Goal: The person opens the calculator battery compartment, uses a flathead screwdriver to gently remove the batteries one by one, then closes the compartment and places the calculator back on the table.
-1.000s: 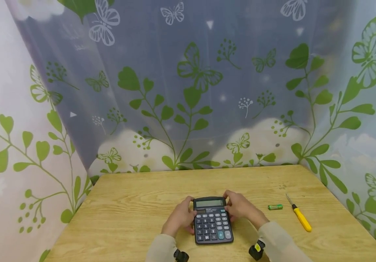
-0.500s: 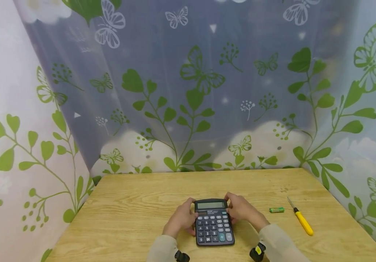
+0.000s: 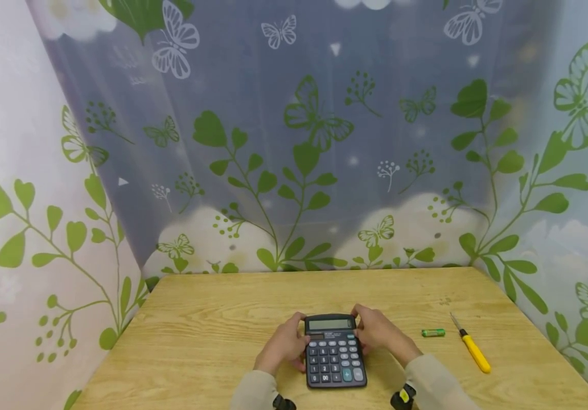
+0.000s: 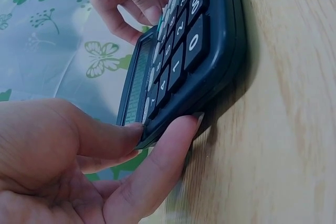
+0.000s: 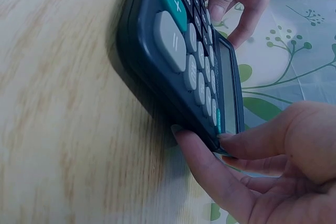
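A dark calculator [image 3: 336, 360] with grey and teal keys faces up on the wooden table, its display [image 3: 330, 324] at the far end. My left hand [image 3: 284, 343] grips its left edge near the display; in the left wrist view the thumb [image 4: 123, 137] lies on the top face and another finger is at the side. My right hand [image 3: 377, 330] holds the opposite edge the same way, thumb [image 5: 252, 142] on top beside the display. In both wrist views the fingers reach round the calculator's sides, and those under it are partly hidden.
Right of the hands lies a green battery [image 3: 433, 332]. Beyond it is a screwdriver [image 3: 475, 353] with a yellow handle, its shaft pointing away. A printed curtain [image 3: 253, 142] hangs behind the table [image 3: 196, 319] and along both sides.
The whole scene shifts slightly down and to the right in the head view. Both hands keep the same hold on the calculator, and the battery and screwdriver stay put.
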`<state>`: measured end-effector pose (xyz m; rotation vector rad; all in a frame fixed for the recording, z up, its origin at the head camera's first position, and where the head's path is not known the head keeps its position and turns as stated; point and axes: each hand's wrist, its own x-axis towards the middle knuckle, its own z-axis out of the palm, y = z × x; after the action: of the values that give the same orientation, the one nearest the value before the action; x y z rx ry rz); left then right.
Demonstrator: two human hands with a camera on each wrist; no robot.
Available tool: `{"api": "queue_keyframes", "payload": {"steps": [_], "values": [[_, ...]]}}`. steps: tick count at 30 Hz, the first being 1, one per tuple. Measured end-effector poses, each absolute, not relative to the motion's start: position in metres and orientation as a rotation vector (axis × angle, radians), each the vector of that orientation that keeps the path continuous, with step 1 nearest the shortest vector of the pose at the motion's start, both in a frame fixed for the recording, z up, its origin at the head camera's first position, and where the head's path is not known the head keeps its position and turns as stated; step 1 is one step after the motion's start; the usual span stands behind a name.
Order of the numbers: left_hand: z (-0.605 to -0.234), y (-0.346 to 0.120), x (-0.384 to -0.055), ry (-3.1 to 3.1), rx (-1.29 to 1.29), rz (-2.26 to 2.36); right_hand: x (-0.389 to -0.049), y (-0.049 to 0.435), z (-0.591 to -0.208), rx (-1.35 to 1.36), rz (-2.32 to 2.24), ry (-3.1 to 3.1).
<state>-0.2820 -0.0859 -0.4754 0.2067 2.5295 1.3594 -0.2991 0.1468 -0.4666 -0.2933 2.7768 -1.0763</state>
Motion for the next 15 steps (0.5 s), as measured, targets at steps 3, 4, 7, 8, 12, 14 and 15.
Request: {"api": "queue_keyframes", "payload": {"steps": [3, 4, 7, 8, 12, 14, 15], "values": [[-0.4769, -0.0859, -0.2821, 2.528, 0.209, 1.367, -0.2992, 0.1470, -0.4671, -0.295, -1.077, 2.774], [-0.4771, -0.0860, -0.2822, 2.526, 0.208, 1.370, -0.2992, 0.1471, -0.4671, -0.293, -1.076, 2.772], [-0.4778, -0.0864, -0.2828, 2.524, 0.211, 1.372, -0.2994, 0.1471, -0.4672, -0.287, -1.070, 2.769], [-0.4780, -0.0865, -0.2831, 2.524, 0.210, 1.371, -0.2996, 0.1470, -0.4671, -0.288, -1.065, 2.769], [-0.4787, -0.0868, -0.2837, 2.526, 0.211, 1.372, -0.2998, 0.1463, -0.4661, -0.289, -1.053, 2.772], [-0.4786, -0.0869, -0.2836, 2.525, 0.211, 1.373, -0.2997, 0.1459, -0.4654, -0.288, -1.050, 2.772], [-0.4787, -0.0869, -0.2836, 2.525, 0.212, 1.375, -0.2997, 0.1457, -0.4651, -0.284, -1.049, 2.771]]}}
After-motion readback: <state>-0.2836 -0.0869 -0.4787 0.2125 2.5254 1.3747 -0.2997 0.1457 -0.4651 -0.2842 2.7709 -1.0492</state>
